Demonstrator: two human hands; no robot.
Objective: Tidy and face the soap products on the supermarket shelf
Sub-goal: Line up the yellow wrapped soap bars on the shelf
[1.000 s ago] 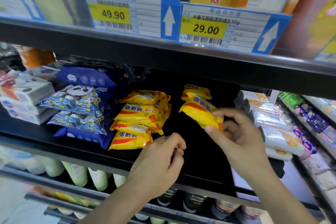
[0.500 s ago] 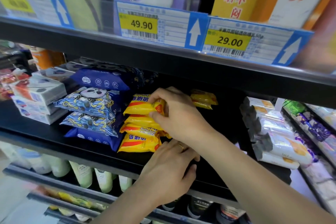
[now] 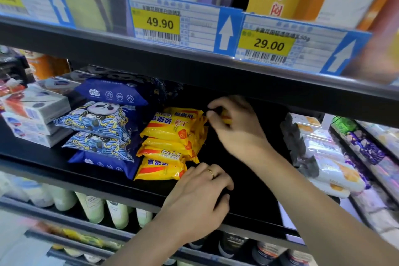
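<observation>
A stack of yellow sulfur soap packs (image 3: 170,136) lies on the black shelf (image 3: 248,190), labels facing out. My right hand (image 3: 237,129) reaches into the dark back of the shelf just right of the stack's top. Its fingers are curled round another yellow soap pack (image 3: 225,117), which is mostly hidden by the hand. My left hand (image 3: 200,196) rests on the shelf at the foot of the stack, fingers loosely bent beside the bottom pack (image 3: 159,168). It holds nothing.
Blue panda-print packs (image 3: 95,123) are piled left of the stack, with white soap boxes (image 3: 32,114) further left. White wrapped soaps (image 3: 330,168) lie at the right. The upper shelf edge with price tags (image 3: 159,24) hangs low overhead. Bottles (image 3: 90,207) stand below.
My right hand carried a yellow pack from the right, laid it on top of the stack, then moved right and back onto another pack. My left hand moved up beside the stack's foot.
</observation>
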